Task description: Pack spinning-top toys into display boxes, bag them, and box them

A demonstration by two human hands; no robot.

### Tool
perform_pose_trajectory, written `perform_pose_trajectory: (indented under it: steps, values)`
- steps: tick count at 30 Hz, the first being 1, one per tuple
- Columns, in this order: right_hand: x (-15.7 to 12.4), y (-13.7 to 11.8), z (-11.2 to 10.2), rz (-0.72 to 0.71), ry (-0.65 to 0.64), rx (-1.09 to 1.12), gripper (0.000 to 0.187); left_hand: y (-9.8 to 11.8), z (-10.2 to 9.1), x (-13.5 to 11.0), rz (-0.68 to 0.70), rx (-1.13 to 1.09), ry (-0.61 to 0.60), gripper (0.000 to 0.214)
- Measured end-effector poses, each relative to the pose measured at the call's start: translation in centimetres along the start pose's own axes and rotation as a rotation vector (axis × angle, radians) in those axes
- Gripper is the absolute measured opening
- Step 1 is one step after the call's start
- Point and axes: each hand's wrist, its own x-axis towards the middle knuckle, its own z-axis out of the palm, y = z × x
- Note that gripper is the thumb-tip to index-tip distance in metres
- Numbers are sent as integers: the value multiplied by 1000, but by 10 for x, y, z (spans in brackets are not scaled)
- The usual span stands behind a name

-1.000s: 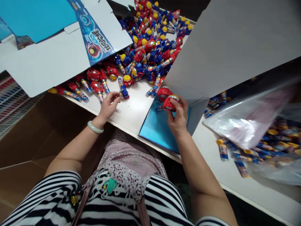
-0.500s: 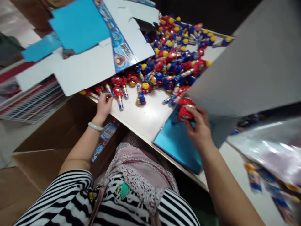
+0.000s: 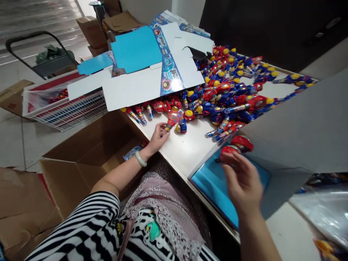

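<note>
My left hand (image 3: 160, 138) is at the table's front edge. Its fingers are pinched on the narrow end of a red plastic toy (image 3: 173, 118), which is slightly blurred. A small blue toy (image 3: 181, 126) lies just beside it. My right hand (image 3: 246, 181) is over the bright blue panel (image 3: 214, 188) of an opened carton, thumb apart from the curved fingers. Close to its fingertips is one red toy (image 3: 230, 149), partly hidden by the hand. Another red toy (image 3: 243, 143) lies behind that one, against the carton's pale wall (image 3: 293, 123).
A heap of red, blue and yellow toys with candy tubes (image 3: 217, 87) covers the back of the white table (image 3: 179, 156). Flattened printed cartons (image 3: 130, 85) overlap its left side. Below left stand an open brown box (image 3: 78, 145) and a wire basket (image 3: 67, 112). Plastic film (image 3: 323, 206) lies at right.
My left hand has moved right and now grips a red toy. My right hand has loosened from the red toy it held, which rests in the carton. The view has shifted.
</note>
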Motion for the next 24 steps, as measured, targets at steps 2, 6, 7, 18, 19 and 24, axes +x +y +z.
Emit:
perform_pose_trajectory:
  steps: [2, 6, 7, 18, 19, 24]
  values:
    - [4, -6, 27, 37, -99, 225, 79, 14, 27, -25, 292, -26, -124, 41]
    - [9, -7, 30, 77, 118, 280, 67, 32, 53, -32, 787, -9, -497, 42]
    - [5, -4, 19, 67, 204, 238, 59, 34, 48, -20, 799, 50, -502, 40]
    - [-42, 54, -23, -250, 261, -237, 57, -12, -2, 126, -76, 963, -234, 26]
    - [-41, 48, -23, -269, 212, -272, 57, -20, -1, 122, -60, 916, -205, 22]
    - [-44, 25, -29, -330, 44, -343, 62, -51, -11, 79, 115, 408, -133, 37]
